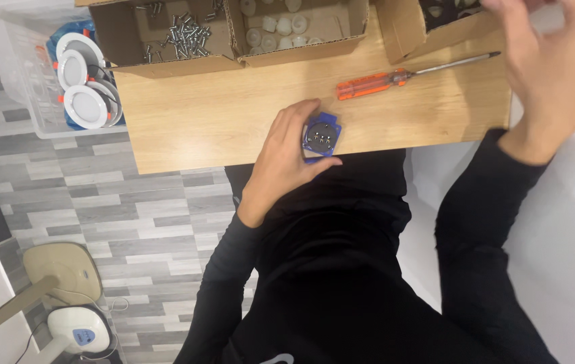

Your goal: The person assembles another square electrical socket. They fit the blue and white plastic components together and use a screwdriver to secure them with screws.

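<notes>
Fingers (299, 114) curled round blue socket (320, 137)

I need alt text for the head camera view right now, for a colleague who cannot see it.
Seen from above, the left hand holds a small blue socket part at the near edge of a wooden table, while the right hand is raised, open and empty, near the right-hand cardboard box. An orange-handled screwdriver lies on the table, before boxes of screws and white caps.
</notes>
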